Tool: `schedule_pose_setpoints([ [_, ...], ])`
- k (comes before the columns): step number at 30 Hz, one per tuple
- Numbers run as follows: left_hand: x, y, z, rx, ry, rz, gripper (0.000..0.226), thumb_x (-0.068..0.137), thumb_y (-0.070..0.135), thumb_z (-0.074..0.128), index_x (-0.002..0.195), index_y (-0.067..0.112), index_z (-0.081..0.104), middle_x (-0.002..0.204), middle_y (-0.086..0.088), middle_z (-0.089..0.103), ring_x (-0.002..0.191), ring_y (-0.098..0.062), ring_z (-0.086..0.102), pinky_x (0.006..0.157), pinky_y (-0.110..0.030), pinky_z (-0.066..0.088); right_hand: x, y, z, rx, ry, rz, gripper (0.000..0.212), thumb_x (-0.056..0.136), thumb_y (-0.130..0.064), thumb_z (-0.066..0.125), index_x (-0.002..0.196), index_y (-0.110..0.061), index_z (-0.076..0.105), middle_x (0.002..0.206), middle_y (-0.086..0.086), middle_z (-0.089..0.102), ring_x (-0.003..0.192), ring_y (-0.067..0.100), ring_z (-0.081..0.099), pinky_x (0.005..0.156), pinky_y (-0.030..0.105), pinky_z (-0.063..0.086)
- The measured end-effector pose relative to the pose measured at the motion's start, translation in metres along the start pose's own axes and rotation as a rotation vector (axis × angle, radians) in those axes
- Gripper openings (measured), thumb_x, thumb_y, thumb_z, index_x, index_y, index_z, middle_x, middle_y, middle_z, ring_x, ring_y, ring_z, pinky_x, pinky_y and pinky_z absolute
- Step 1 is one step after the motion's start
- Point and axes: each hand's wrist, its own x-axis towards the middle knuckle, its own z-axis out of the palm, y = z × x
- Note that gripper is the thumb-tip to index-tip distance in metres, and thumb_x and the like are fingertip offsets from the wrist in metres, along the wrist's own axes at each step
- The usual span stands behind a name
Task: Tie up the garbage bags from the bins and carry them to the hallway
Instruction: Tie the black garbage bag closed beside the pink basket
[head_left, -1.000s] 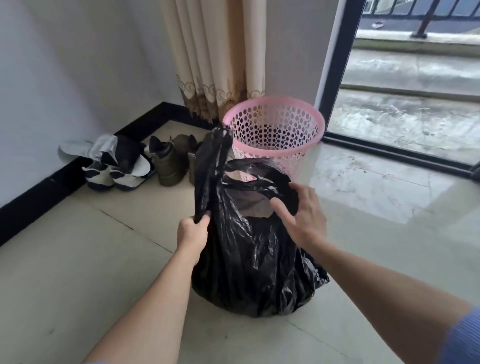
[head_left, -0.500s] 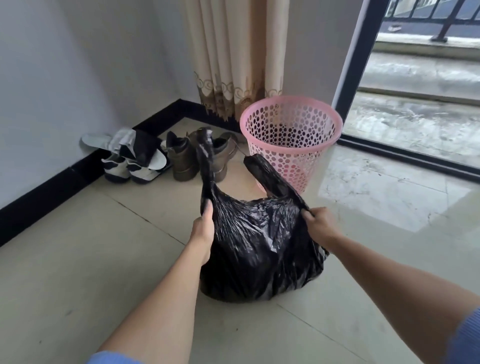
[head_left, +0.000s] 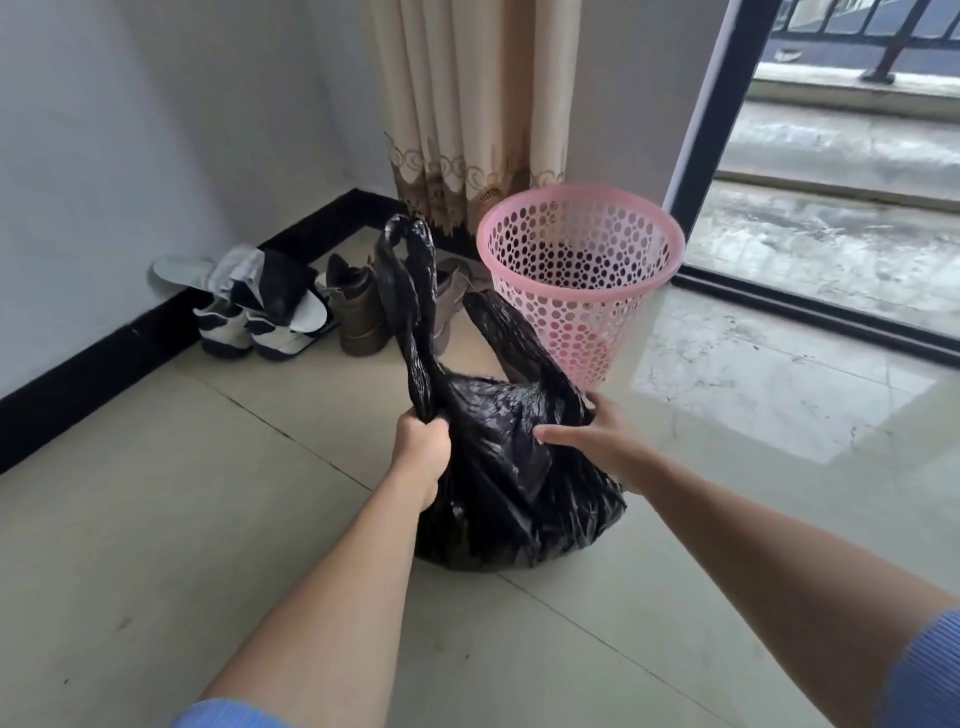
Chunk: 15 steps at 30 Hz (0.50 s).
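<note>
With the shoes (head_left: 270, 317) by the far left wall, my left hand (head_left: 421, 441) is fisted round the left handle of the black garbage bag (head_left: 509, 483), which sits on the floor in front of me, my right hand (head_left: 597, 436) clasps its right handle, and the pink bin (head_left: 579, 270) stands just beyond on the right.

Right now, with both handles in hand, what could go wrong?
The garbage bag is not knotted; lifted now, it may spill. The left hand and right hand both grip thin handles, which might tear under a hard pull. The pink bin stands just behind and could get knocked over.
</note>
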Motion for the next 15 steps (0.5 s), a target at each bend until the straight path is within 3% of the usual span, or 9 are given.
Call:
schedule_pose_setpoints([
  [2,-0.005,0.001,0.001,-0.125,-0.046,-0.073,0.018,0.093,0.013,0.047,0.101,0.007,0.062,0.089,-0.009,0.067,0.084,-0.029,0.062,0.087,-0.044,0.055,0.006,0.002,0.004,-0.082,-0.001,0.095,0.082,0.070,-0.033,0.087,0.139,-0.012,0.046,0.130,-0.007,0.051,0.120,0.018,0.051,0.104,0.037,0.041],
  [5,-0.012,0.007,-0.005,-0.367,-0.297,-0.208,0.030,0.094,0.033,0.048,0.083,0.012,0.067,0.081,-0.009,0.071,0.074,-0.024,0.066,0.075,-0.033,0.053,0.014,0.008,0.004,-0.070,-0.037,0.302,0.061,0.071,-0.044,0.083,0.114,-0.006,0.061,0.105,0.011,0.068,0.095,0.026,0.065,0.074,0.033,0.050],
  [7,-0.012,0.005,-0.007,-0.291,-0.398,-0.159,0.032,0.089,0.045,0.059,0.097,0.015,0.070,0.098,0.000,0.071,0.091,-0.017,0.065,0.086,-0.030,0.046,0.018,0.012,0.004,0.001,-0.001,0.396,0.054,0.081,-0.045,0.074,0.112,-0.003,0.061,0.102,0.014,0.069,0.093,0.030,0.066,0.076,0.036,0.053],
  [8,-0.010,0.001,-0.007,-0.181,-0.362,-0.091,0.036,0.083,0.044,0.068,0.105,0.016,0.069,0.104,0.004,0.069,0.099,-0.013,0.061,0.091,-0.027,0.041,0.018,0.012,0.003,0.021,0.019,0.408,0.048,0.087,-0.042,0.069,0.113,-0.001,0.061,0.102,0.015,0.069,0.094,0.031,0.066,0.083,0.039,0.054],
  [10,-0.003,-0.008,-0.004,0.028,-0.183,0.048,0.031,0.075,0.035,0.080,0.096,0.014,0.071,0.097,0.001,0.072,0.094,-0.017,0.066,0.084,-0.025,0.046,0.015,0.011,0.003,0.044,0.028,0.386,0.038,0.095,-0.034,0.060,0.109,0.001,0.064,0.103,0.019,0.070,0.096,0.034,0.067,0.090,0.041,0.053],
  [13,-0.001,-0.007,0.001,0.228,0.022,0.132,0.023,0.087,0.031,0.067,0.076,0.013,0.059,0.068,-0.002,0.060,0.073,-0.025,0.057,0.067,-0.028,0.041,0.014,0.009,0.002,0.042,0.036,0.299,0.025,0.095,-0.024,0.062,0.093,0.001,0.065,0.088,0.018,0.069,0.081,0.032,0.067,0.075,0.037,0.052],
  [15,-0.002,-0.004,0.005,0.324,0.066,0.218,0.020,0.093,0.025,0.058,0.088,0.006,0.060,0.077,-0.010,0.061,0.076,-0.029,0.055,0.067,-0.028,0.037,0.017,0.006,0.003,0.014,0.037,0.259,0.011,0.089,-0.011,0.066,0.096,-0.002,0.063,0.082,0.014,0.067,0.076,0.030,0.066,0.071,0.035,0.054],
])
